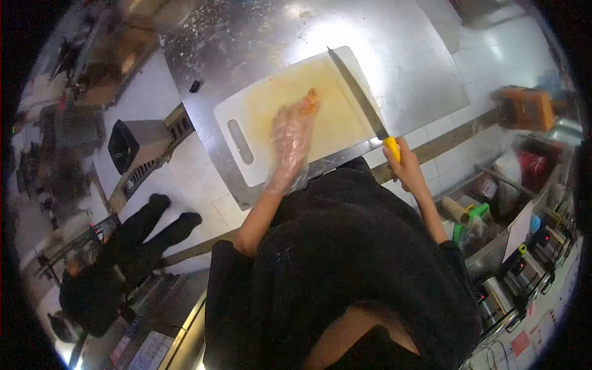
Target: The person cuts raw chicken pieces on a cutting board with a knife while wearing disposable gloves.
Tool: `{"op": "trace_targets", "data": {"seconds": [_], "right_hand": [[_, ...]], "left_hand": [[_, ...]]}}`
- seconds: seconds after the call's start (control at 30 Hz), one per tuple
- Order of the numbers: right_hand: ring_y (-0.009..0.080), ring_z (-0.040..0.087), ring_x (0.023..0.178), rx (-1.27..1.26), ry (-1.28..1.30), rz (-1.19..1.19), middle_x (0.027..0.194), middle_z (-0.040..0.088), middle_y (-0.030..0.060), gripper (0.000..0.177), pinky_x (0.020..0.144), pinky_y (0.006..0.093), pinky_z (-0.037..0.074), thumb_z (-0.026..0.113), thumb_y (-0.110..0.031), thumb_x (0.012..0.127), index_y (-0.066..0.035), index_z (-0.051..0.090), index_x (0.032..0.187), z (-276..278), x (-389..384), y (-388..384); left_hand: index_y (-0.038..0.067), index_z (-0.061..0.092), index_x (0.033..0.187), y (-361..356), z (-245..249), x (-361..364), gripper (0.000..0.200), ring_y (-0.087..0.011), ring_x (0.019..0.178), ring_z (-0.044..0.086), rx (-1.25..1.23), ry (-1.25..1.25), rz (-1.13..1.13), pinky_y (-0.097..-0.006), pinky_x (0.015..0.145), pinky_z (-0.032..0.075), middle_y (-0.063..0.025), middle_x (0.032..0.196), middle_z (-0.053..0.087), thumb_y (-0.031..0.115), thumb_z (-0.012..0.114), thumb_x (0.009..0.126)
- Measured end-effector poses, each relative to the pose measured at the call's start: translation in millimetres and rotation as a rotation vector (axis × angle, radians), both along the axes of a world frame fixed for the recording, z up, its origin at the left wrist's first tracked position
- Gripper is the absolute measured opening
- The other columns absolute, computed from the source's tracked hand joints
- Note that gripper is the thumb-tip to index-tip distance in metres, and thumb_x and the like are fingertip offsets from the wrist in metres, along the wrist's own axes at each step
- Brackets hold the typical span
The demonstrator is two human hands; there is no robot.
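Observation:
A white cutting board, yellowed over its middle, lies on the metal table. My left hand wears a clear plastic glove and is over the board. Its fingertips are closed on a small orange-brown piece of food, whose exact kind I cannot make out. In my right hand, which has no glove, is the yellow handle of a long knife. The blade slants across the right part of the board, its tip at the far edge. A gap of bare board separates blade and food.
The steel table has pale crumbs at its far left and a small black object. A grey bin stands on the tiled floor to the left. Another person in dark clothes is behind it. An orange crate sits at right.

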State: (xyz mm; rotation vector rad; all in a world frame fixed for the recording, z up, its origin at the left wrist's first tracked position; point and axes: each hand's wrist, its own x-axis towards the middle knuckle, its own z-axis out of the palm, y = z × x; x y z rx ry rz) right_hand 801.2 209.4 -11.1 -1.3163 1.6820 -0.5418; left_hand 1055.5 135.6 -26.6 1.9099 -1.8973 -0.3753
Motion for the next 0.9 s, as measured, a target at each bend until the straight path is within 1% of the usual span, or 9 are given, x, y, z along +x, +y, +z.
{"op": "trace_targets", "data": {"seconds": [0.1, 0.2, 0.3, 0.4, 0.5, 0.63, 0.77, 0.83, 0.9], "right_hand": [[0.0092, 0.049, 0.042, 0.227, -0.238, 0.031, 0.061, 0.053, 0.0048, 0.022, 0.037, 0.0249, 0.038, 0.051, -0.028, 0.089, -0.008, 0.045, 0.095, -1.1, 12.6, -17.5], [0.0094, 0.046, 0.040, 0.381, -0.423, -0.030, 0.060, 0.048, 0.0028, 0.019, 0.034, 0.0230, 0.036, 0.049, -0.025, 0.091, -0.009, 0.040, 0.097, 15.8, 24.7, -29.1], [0.0104, 0.047, 0.040, 0.247, -0.357, 0.012, 0.061, 0.049, 0.0031, 0.019, 0.033, 0.0231, 0.036, 0.048, -0.025, 0.091, -0.009, 0.039, 0.097, -0.6, 18.3, -31.4], [0.0105, 0.047, 0.040, 0.216, -0.369, -0.021, 0.061, 0.049, 0.0032, 0.019, 0.033, 0.0232, 0.036, 0.048, -0.025, 0.091, -0.009, 0.039, 0.097, -2.4, 16.3, -32.3], [0.0104, 0.047, 0.039, 0.227, -0.356, -0.038, 0.062, 0.049, 0.0032, 0.020, 0.033, 0.0233, 0.036, 0.048, -0.025, 0.091, -0.008, 0.040, 0.099, -1.5, 14.4, -31.7], [0.0078, 0.045, 0.039, 0.151, -0.334, -0.042, 0.060, 0.051, 0.0028, 0.022, 0.034, 0.0229, 0.035, 0.051, -0.025, 0.089, -0.006, 0.043, 0.095, -7.6, 12.3, -24.3], [0.0221, 0.052, 0.045, 0.129, -0.059, -0.018, 0.060, 0.053, 0.0106, 0.025, 0.041, 0.0326, 0.039, 0.049, -0.027, 0.090, -0.004, 0.041, 0.095, 2.4, 15.6, -16.2], [0.0326, 0.056, 0.052, 0.009, 0.031, 0.054, 0.062, 0.055, 0.0166, 0.026, 0.046, 0.0389, 0.041, 0.048, -0.028, 0.090, -0.004, 0.040, 0.096, 3.4, 17.0, -11.4], [0.0399, 0.055, 0.060, -0.060, 0.078, 0.132, 0.065, 0.055, 0.0212, 0.026, 0.051, 0.0437, 0.041, 0.047, -0.027, 0.091, -0.004, 0.039, 0.097, 2.3, 21.4, -6.5]], "left_hand": [[0.004, 0.056, 0.102, -8.3, -15.4, -11.0, 0.030, -0.0329, 0.089, 0.054, 0.053, 0.064, 0.081, -0.0412, 0.081, 0.043, -0.0171, 0.098, 0.057, 0.019, 0.061, 0.077], [0.006, 0.059, 0.093, -15.8, -18.6, 1.0, 0.020, -0.0287, 0.086, 0.054, 0.057, 0.434, -0.049, -0.0407, 0.072, 0.043, -0.0146, 0.085, 0.058, 0.020, 0.059, 0.079], [0.004, 0.059, 0.092, -24.5, -40.1, 18.3, 0.016, -0.0282, 0.082, 0.055, -0.073, 0.362, -0.327, -0.0373, 0.071, 0.044, -0.0130, 0.082, 0.058, 0.016, 0.059, 0.081], [0.003, 0.060, 0.092, -30.8, -34.5, 17.4, 0.015, -0.0277, 0.081, 0.056, 0.148, 0.603, -0.348, -0.0352, 0.073, 0.044, -0.0125, 0.087, 0.060, 0.012, 0.059, 0.080], [-0.001, 0.054, 0.105, -35.5, -21.3, 26.1, 0.032, -0.0180, 0.094, 0.055, 0.556, 1.371, -0.424, -0.0310, 0.080, 0.047, -0.0117, 0.097, 0.057, 0.011, 0.064, 0.077], [0.002, 0.054, 0.108, -39.3, -28.0, 19.4, 0.036, -0.0287, 0.091, 0.052, 0.434, 0.855, -0.366, -0.0380, 0.082, 0.042, -0.0124, 0.099, 0.060, 0.020, 0.062, 0.078], [0.004, 0.052, 0.111, -30.4, -20.6, 11.9, 0.043, -0.0295, 0.095, 0.048, -0.021, 0.561, -0.142, -0.0412, 0.086, 0.038, -0.0138, 0.097, 0.056, 0.026, 0.063, 0.076], [0.006, 0.052, 0.112, -15.3, -15.5, 8.7, 0.043, -0.0303, 0.094, 0.048, -0.078, 0.463, -0.106, -0.0424, 0.084, 0.039, -0.0148, 0.095, 0.054, 0.027, 0.063, 0.075], [0.009, 0.053, 0.113, -5.2, 2.1, 7.6, 0.043, -0.0315, 0.089, 0.049, 0.030, 0.264, -0.244, -0.0431, 0.079, 0.040, -0.0156, 0.093, 0.051, 0.027, 0.063, 0.075]]}}
